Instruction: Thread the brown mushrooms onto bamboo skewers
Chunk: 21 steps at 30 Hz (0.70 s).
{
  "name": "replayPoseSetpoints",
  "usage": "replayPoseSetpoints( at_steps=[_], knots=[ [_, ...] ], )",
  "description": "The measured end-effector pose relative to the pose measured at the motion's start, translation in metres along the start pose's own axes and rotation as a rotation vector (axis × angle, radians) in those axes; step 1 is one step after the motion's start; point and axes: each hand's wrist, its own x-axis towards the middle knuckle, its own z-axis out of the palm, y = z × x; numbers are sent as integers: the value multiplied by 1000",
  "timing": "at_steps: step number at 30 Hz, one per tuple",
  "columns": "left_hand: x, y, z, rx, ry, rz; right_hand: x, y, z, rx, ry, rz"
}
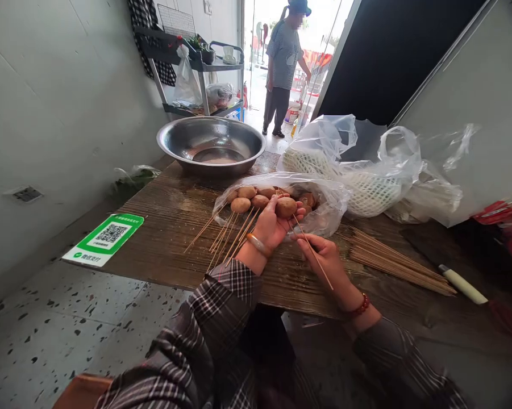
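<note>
My left hand [271,227], wearing a bangle, holds a brown potato [286,208] in its curled fingers. My right hand [324,258] pinches a thin wooden skewer [317,264], its upper end meeting the underside of that potato; how deep it goes in is not visible. Left of my left hand, several potatoes [241,205] lie at the mouth of a clear plastic bag [334,199], with skewers [221,234] stuck into some and pointing toward me. More potatoes [307,200] show inside the bag, partly hidden behind my left hand.
A bundle of skewers [396,261] and a pale-handled tool [464,284] lie right on the wooden table [162,250]. Behind stand a metal basin [211,122] and bags with net-wrapped items [370,190]. A QR code card [106,238] is left. A person [283,62] stands at the doorway.
</note>
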Motion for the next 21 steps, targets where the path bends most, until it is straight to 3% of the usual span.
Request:
replayPoseSetpoints(
  at_steps=[14, 21],
  knots=[
    [0, 3, 2, 35, 51, 28, 33, -4, 15, 82, -112, -67],
    [-1, 6, 4, 24, 86, 58, 29, 1, 9, 37, -137, -125]
  ],
)
